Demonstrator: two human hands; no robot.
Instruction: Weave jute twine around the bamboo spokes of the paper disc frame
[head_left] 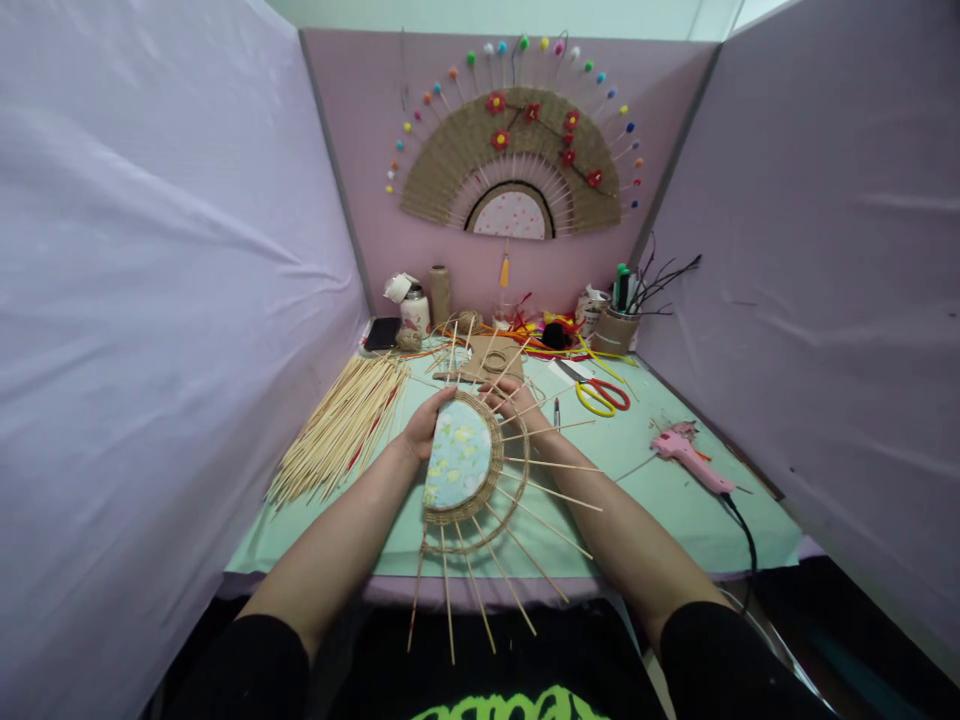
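I hold a half-made fan piece (459, 462) upright over the green table: a floral paper half-disc ringed with woven twine, thin bamboo sticks (525, 540) radiating from it. My left hand (427, 425) grips its upper left edge, fingers curled round the rim. Behind its top right sits my right hand (516, 402), fingers bent and pinching among the sticks near the twine; what they pinch is too small to make out.
A bundle of bamboo sticks (341, 428) lies at left. Yellow-and-red scissors (600, 394) and a pink glue gun (688, 455) with black cord lie at right. Twine, jars, a pen cup (616, 325) line the back. A finished fan (514, 160) hangs on the wall.
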